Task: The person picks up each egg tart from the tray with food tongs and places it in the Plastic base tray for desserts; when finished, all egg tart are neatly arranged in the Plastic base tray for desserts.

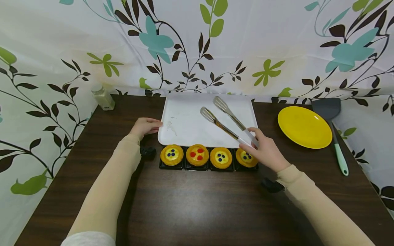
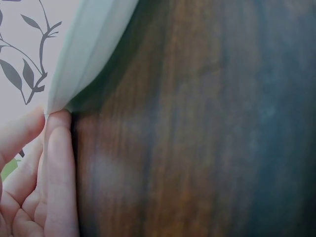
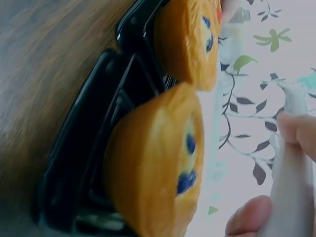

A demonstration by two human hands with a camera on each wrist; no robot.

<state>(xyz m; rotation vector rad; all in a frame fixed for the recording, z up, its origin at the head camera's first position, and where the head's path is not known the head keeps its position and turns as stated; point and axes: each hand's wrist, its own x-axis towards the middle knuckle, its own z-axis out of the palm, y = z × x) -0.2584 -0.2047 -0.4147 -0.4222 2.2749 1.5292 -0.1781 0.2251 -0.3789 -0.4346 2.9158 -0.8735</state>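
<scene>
My left hand (image 1: 145,127) pinches the left edge of a white rectangular tray (image 1: 184,126) between thumb and fingers. In the left wrist view the tray's rim (image 2: 91,54) meets the fingertips and slants up from the wooden table. My right hand (image 1: 267,150) grips metal tongs (image 1: 237,120) by their light grey handles, the slotted heads spread apart over the tray. Several egg tarts stand in a row of black plastic holders (image 1: 197,168) before the tray. Red pieces top one tart (image 1: 197,154); dark blue berries top the others, including the rightmost tart (image 3: 153,163), partly hidden by my right hand.
At the right lies a yellow plate (image 1: 304,127), overlapping a dark spatula (image 1: 327,107) with a mint handle. A small clear jar (image 1: 103,99) with pale contents stands at the back left corner. Patterned cloth (image 1: 191,44) borders the dark wooden table (image 1: 191,208).
</scene>
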